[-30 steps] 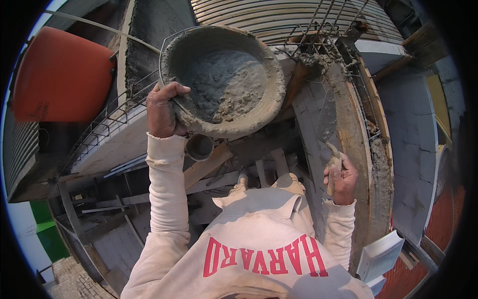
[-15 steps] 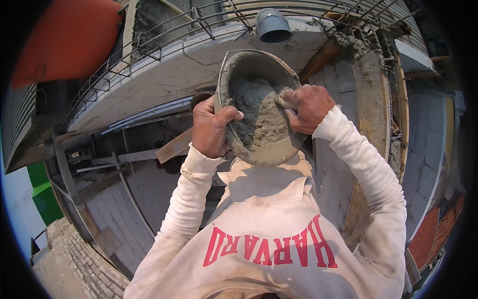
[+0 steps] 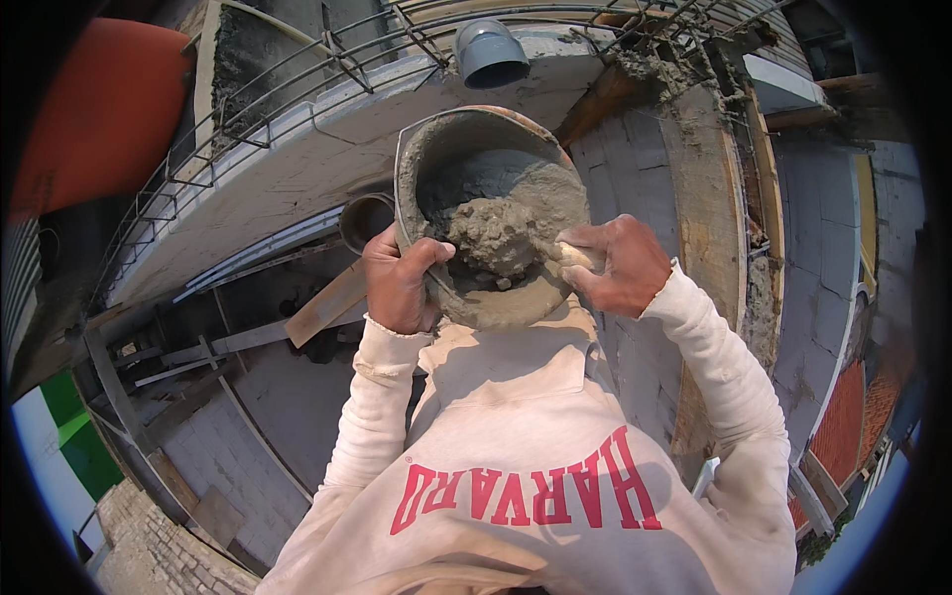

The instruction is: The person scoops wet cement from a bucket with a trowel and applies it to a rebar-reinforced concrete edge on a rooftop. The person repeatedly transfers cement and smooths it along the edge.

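A mortar-caked bucket [image 3: 570, 188] is tilted in front of my chest, its mouth facing me. My left hand [image 3: 400, 283] is closed on the bucket's left rim, thumb over the inside edge. My right hand [image 3: 627, 266] is closed around the pale handle of a trowel [image 3: 579, 257] at the bucket's right side. The trowel's blade is hidden under a lumpy heap of wet grey mortar [image 3: 496, 233] inside the bucket. More mortar coats the inner wall and the near lip.
Beyond the bucket runs a pale concrete beam [image 3: 258, 188] with steel rebar [image 3: 342, 61] along it. A grey pipe elbow [image 3: 491, 55] sticks out there. Left of the bucket is an open pipe end [image 3: 365, 220]. Mortar-stained boards [image 3: 706, 198] stand at right; an orange tank [image 3: 104, 109] is far left.
My right hand has drawn slightly down and outward, showing the trowel handle. The mortar inside is now gathered into a raised lump. My left hand keeps its hold on the rim.
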A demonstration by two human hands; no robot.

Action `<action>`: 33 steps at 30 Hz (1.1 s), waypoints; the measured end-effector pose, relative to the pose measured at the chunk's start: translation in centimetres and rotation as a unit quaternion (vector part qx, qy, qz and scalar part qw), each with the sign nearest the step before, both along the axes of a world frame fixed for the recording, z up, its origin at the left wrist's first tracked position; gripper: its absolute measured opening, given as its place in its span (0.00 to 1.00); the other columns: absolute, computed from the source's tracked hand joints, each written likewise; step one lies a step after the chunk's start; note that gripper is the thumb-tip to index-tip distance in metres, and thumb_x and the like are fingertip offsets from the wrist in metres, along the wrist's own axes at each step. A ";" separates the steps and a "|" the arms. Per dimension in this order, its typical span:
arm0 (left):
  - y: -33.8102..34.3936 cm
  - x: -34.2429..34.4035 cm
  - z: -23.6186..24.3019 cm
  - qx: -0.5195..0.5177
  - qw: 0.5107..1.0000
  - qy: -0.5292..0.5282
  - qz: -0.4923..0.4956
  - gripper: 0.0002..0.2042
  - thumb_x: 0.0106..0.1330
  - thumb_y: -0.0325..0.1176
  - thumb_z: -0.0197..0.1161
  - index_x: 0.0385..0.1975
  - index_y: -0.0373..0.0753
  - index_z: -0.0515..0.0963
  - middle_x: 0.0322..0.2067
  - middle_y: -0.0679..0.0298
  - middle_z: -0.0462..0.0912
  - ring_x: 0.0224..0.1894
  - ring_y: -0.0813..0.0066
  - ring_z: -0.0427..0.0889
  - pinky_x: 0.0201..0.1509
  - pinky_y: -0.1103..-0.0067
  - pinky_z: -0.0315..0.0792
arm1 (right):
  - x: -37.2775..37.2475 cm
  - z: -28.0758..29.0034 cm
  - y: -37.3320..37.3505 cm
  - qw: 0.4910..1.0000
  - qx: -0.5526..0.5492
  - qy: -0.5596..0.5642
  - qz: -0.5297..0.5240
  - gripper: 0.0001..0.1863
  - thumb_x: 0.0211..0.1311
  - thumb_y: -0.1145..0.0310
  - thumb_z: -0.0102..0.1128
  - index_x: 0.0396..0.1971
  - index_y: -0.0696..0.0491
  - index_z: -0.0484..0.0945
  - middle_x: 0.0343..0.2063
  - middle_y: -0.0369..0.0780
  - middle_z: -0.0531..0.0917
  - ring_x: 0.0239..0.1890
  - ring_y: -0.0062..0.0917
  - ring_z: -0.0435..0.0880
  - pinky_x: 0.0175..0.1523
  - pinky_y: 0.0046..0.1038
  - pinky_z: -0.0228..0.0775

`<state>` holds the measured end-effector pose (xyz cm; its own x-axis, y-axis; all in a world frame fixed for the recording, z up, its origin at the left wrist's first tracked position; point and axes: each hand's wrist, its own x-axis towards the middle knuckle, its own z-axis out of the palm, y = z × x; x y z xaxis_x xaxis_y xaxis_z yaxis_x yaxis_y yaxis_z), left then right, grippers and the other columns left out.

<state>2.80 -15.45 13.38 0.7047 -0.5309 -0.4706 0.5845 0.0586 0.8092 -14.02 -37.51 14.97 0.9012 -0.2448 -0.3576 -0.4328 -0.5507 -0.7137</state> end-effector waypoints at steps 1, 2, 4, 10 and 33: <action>-0.5 0.0 -0.2 -0.008 1.000 -0.003 -0.002 0.09 0.54 0.18 0.63 0.35 0.31 0.81 0.31 0.63 0.85 0.30 0.76 0.83 0.38 0.78 0.80 | -0.4 0.8 -0.4 1.000 0.000 0.002 -0.014 0.21 0.53 0.66 0.65 0.46 0.62 0.86 0.33 0.57 0.87 0.38 0.49 0.88 0.49 0.37 0.80; -0.7 0.0 -0.4 -0.005 1.000 -0.002 -0.005 0.09 0.54 0.18 0.63 0.35 0.31 0.81 0.31 0.63 0.85 0.30 0.76 0.83 0.38 0.77 0.80 | -0.8 1.9 -0.8 1.000 0.001 0.003 -0.028 0.22 0.53 0.66 0.66 0.46 0.63 0.86 0.33 0.57 0.87 0.38 0.49 0.88 0.50 0.36 0.80; -1.1 0.4 -1.1 -0.006 1.000 0.003 -0.018 0.09 0.54 0.18 0.63 0.35 0.31 0.81 0.30 0.63 0.85 0.29 0.75 0.83 0.38 0.77 0.80 | -1.9 3.2 -1.9 0.998 0.008 -0.002 -0.063 0.22 0.53 0.66 0.67 0.46 0.64 0.85 0.34 0.57 0.87 0.38 0.47 0.89 0.50 0.35 0.80; -2.5 -0.1 -0.8 -0.006 1.000 -0.008 0.007 0.04 0.54 0.17 0.62 0.28 0.32 0.80 0.26 0.66 0.83 0.26 0.79 0.81 0.34 0.80 0.77 | -5.2 7.3 -7.8 0.988 0.001 -0.026 -0.153 0.20 0.56 0.69 0.69 0.47 0.65 0.85 0.37 0.51 0.90 0.36 0.31 0.88 0.48 0.30 0.79; -1.8 -1.9 -3.5 0.033 0.999 -0.034 0.001 0.02 0.55 0.20 0.63 0.27 0.33 0.79 0.25 0.67 0.83 0.28 0.81 0.79 0.36 0.81 0.74 | -5.9 9.2 -18.7 0.781 -0.576 -0.032 -0.238 0.18 0.59 0.60 0.64 0.47 0.49 0.88 0.34 0.50 0.89 0.38 0.43 0.89 0.47 0.41 0.82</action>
